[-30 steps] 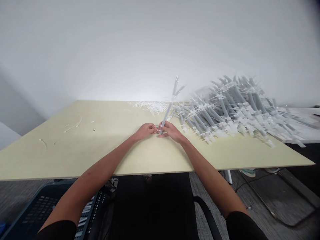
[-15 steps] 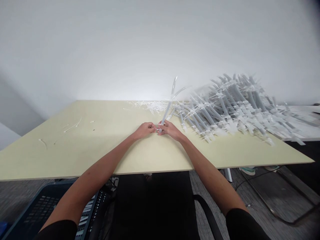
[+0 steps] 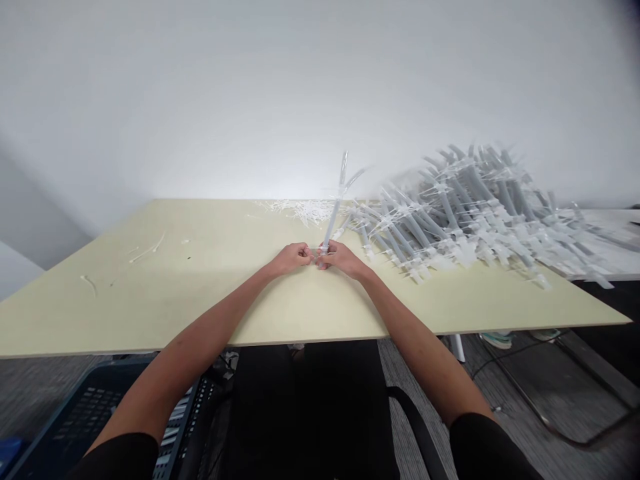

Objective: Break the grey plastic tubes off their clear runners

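My right hand [image 3: 340,259] is closed around the lower end of a translucent plastic tube [image 3: 331,223], which stands nearly upright and leans slightly right. A thinner clear tail branches off near its top, where a tie is fastened. Close beside it, my left hand [image 3: 294,259] is pinched shut on the thin end of a cable tie that runs toward the tube's base; the fingers partly hide it. Beyond both hands lies a heap of white cable ties [image 3: 307,212].
A large pile of tube assemblies [image 3: 450,213] covers the right side of the pale yellow table [image 3: 200,313]. Loose cable ties [image 3: 149,251] lie at the left. Below the table edge is a dark basket [image 3: 85,407] holding tubes. A chair armrest [image 3: 415,427] stands beside my lap.
The tube has tipped to a more upright position, its top shifting slightly left. Both hands stay at nearly the same spot, close together.
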The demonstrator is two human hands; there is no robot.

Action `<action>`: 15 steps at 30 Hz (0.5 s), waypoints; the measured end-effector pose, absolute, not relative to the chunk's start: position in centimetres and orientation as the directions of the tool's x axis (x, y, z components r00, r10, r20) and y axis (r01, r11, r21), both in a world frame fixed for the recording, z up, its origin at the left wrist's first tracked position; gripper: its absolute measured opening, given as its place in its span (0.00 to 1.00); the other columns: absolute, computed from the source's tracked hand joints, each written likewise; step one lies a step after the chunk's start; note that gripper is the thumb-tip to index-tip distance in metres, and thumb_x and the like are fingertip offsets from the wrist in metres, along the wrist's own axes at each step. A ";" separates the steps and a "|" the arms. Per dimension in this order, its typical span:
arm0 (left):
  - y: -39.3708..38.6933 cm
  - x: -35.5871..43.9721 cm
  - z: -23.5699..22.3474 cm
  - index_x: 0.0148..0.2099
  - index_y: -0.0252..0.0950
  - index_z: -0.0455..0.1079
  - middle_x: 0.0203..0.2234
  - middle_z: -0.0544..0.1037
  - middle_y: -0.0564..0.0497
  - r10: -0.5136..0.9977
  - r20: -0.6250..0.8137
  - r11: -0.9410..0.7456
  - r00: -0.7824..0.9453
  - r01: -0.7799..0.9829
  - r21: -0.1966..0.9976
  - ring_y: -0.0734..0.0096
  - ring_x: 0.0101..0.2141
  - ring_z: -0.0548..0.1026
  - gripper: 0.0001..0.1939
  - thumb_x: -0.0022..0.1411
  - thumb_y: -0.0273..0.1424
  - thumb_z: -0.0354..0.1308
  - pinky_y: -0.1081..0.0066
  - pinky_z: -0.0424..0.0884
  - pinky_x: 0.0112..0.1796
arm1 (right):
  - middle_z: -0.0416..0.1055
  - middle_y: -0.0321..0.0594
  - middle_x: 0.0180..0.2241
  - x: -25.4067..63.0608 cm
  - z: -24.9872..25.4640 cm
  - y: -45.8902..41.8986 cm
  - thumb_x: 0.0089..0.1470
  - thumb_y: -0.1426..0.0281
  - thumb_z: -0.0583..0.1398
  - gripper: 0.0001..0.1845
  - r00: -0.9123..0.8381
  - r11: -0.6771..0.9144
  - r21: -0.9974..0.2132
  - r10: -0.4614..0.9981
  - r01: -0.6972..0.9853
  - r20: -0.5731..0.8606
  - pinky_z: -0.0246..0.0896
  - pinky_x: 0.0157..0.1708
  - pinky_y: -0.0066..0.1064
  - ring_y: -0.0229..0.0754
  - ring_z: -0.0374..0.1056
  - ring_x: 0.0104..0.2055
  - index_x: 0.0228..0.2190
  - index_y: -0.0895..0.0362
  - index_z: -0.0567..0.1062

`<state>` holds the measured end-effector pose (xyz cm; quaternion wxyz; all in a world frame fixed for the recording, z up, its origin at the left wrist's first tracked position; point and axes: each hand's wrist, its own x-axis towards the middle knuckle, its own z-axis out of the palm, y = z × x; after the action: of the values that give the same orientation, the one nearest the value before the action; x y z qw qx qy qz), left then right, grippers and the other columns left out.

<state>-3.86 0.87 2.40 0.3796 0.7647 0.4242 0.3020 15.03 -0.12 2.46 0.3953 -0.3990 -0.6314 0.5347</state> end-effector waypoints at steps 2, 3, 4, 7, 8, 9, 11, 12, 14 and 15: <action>0.9 -4.0 2.5 0.30 0.34 0.66 0.25 0.71 0.54 0.882 0.145 -0.355 0.448 0.432 0.829 0.75 0.26 0.66 0.09 0.49 0.35 0.53 0.76 0.59 0.26 | 0.68 0.36 0.28 15.1 2.5 -0.1 0.39 0.73 0.63 0.13 -0.380 0.105 -0.992 0.922 0.067 0.072 0.68 0.30 0.31 0.37 0.68 0.29 0.31 0.58 0.68; 0.8 -4.1 2.6 0.30 0.34 0.66 0.24 0.70 0.54 0.883 0.147 -0.359 0.446 0.439 0.824 0.76 0.25 0.65 0.09 0.49 0.36 0.53 0.76 0.58 0.26 | 0.69 0.36 0.28 15.2 2.4 -0.1 0.39 0.73 0.63 0.13 -0.383 0.102 -0.993 0.921 0.064 0.070 0.68 0.31 0.31 0.37 0.69 0.29 0.31 0.58 0.68; 0.8 -4.2 2.8 0.30 0.34 0.66 0.23 0.70 0.54 0.881 0.150 -0.365 0.449 0.443 0.819 0.76 0.24 0.65 0.10 0.49 0.36 0.53 0.76 0.57 0.25 | 0.69 0.36 0.27 15.2 2.4 -0.1 0.39 0.73 0.63 0.13 -0.384 0.096 -0.993 0.921 0.063 0.065 0.68 0.32 0.32 0.37 0.69 0.29 0.30 0.58 0.68; 0.7 -4.6 3.1 0.31 0.34 0.67 0.22 0.69 0.55 0.874 0.159 -0.384 0.459 0.452 0.806 0.76 0.23 0.63 0.10 0.50 0.37 0.53 0.76 0.56 0.24 | 0.70 0.37 0.26 15.4 2.5 -0.2 0.39 0.73 0.64 0.13 -0.389 0.067 -0.996 0.920 0.051 0.042 0.68 0.33 0.33 0.37 0.69 0.28 0.31 0.58 0.69; 0.7 -4.6 3.2 0.31 0.34 0.67 0.21 0.69 0.55 0.876 0.162 -0.384 0.454 0.453 0.805 0.76 0.23 0.63 0.11 0.50 0.37 0.53 0.76 0.56 0.24 | 0.71 0.37 0.26 15.5 2.6 -0.3 0.39 0.72 0.65 0.14 -0.391 0.058 -0.997 0.920 0.046 0.035 0.68 0.34 0.33 0.37 0.69 0.28 0.31 0.58 0.70; 0.6 -4.7 3.2 0.30 0.34 0.67 0.21 0.69 0.55 0.881 0.164 -0.379 0.445 0.454 0.807 0.76 0.22 0.63 0.11 0.50 0.37 0.53 0.76 0.56 0.23 | 0.71 0.37 0.26 15.5 2.7 -0.4 0.39 0.71 0.65 0.14 -0.394 0.049 -0.998 0.919 0.039 0.030 0.68 0.35 0.34 0.37 0.69 0.29 0.32 0.58 0.70; 0.6 -4.6 3.1 0.30 0.34 0.66 0.19 0.68 0.55 0.896 0.161 -0.353 0.414 0.443 0.824 0.77 0.21 0.62 0.11 0.50 0.38 0.54 0.75 0.56 0.23 | 0.71 0.38 0.26 15.6 3.0 -0.6 0.39 0.70 0.66 0.16 -0.404 0.031 -0.999 0.915 0.014 0.023 0.68 0.37 0.35 0.37 0.69 0.30 0.32 0.59 0.71; 0.6 -4.5 3.1 0.30 0.34 0.66 0.19 0.67 0.55 0.901 0.157 -0.336 0.404 0.421 0.843 0.77 0.21 0.62 0.11 0.51 0.38 0.54 0.75 0.56 0.23 | 0.71 0.39 0.27 15.7 3.1 -0.6 0.39 0.68 0.66 0.16 -0.410 0.022 -1.000 0.912 -0.005 0.022 0.68 0.38 0.36 0.37 0.69 0.30 0.33 0.59 0.71; 0.4 -4.4 3.1 0.30 0.33 0.65 0.19 0.67 0.55 0.905 0.148 -0.294 0.400 0.334 0.896 0.78 0.21 0.62 0.11 0.51 0.38 0.54 0.75 0.57 0.24 | 0.72 0.40 0.29 15.8 3.4 -0.7 0.42 0.65 0.65 0.15 -0.420 0.006 -0.999 0.907 -0.045 0.024 0.68 0.40 0.37 0.38 0.69 0.32 0.32 0.60 0.72; 0.4 -4.3 3.1 0.31 0.33 0.65 0.20 0.67 0.55 0.904 0.143 -0.269 0.404 0.273 0.924 0.78 0.21 0.63 0.12 0.52 0.38 0.54 0.75 0.58 0.24 | 0.72 0.40 0.30 15.8 3.4 -0.7 0.43 0.64 0.64 0.15 -0.419 0.003 -0.998 0.907 -0.061 0.029 0.67 0.41 0.37 0.38 0.70 0.33 0.32 0.60 0.73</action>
<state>-4.26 0.36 3.09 0.4415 0.7120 0.4132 0.3568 15.81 -0.71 3.44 0.3994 -0.3619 -0.5850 0.6061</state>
